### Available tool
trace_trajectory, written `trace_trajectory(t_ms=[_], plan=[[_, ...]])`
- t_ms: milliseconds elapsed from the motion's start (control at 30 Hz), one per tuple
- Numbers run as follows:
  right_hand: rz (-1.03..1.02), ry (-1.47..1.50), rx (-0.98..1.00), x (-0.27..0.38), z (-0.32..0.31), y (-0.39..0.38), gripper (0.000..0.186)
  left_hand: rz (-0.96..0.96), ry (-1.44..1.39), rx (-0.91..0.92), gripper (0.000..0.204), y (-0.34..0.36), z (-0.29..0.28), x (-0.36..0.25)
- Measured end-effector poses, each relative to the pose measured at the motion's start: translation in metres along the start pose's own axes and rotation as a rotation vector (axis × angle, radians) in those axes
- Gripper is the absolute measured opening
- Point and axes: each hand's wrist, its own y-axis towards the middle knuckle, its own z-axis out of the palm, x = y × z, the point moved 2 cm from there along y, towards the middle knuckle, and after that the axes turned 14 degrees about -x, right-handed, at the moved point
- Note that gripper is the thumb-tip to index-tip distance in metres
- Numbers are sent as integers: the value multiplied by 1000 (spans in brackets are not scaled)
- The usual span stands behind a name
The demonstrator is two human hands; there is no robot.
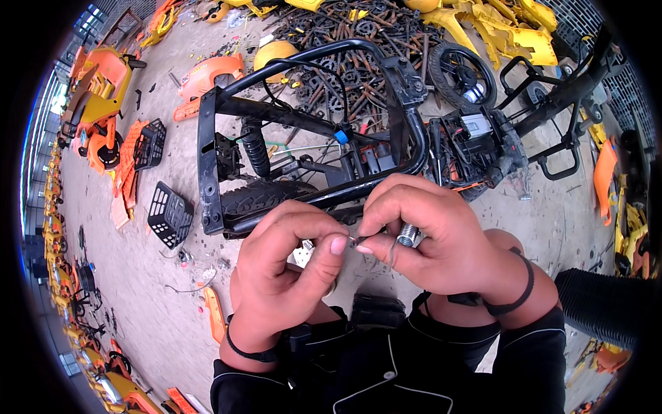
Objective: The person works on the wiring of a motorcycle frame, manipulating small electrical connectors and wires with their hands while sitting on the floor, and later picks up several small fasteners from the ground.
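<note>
Steel coil spring point(408, 234), ribbed and cylindrical, sits pinched in my right hand point(431, 238); my left hand point(289, 265) pinches its thin wire end point(353, 241), above the black tubular scooter frame point(310, 131).

The sandy concrete floor point(165, 290) carries a black scooter frame point(303, 131) at the centre, two black baskets point(169, 214) at left, and yellow plastic covers point(496, 24) at the upper right.

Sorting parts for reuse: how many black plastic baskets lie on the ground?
2: one black basket beside the orange panels at far left, another black basket nearer, left of the frame's rear tyre. More may be hidden among the piles.
</note>
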Motion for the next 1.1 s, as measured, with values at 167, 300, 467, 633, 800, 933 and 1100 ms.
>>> trace_trajectory(t_ms=[167,300,467,633,800,933,1100], plan=[[18,-32,36,2,-1,1,16,54,-21,64,8,2,-6,6],[-172,-100,2,0,-1,0,19,99,-8,70,8,3,-8,6],[-160,-113,-38,-1,-1,1,14,65,-3,97,10,2,-7,4],[-247,-200,-63,-1,-2,2,18,78,-6,132,11,3,-8,5],[-405,-435,-28,1,-4,-1,22,92,53,160,12,5,-8,5],[-520,-622,7,6,-3,-4,18,101,135,163,14,4,-8,3],[-619,-654,51,10,-3,-6,20,293,277,231,18,6,-10,2]])
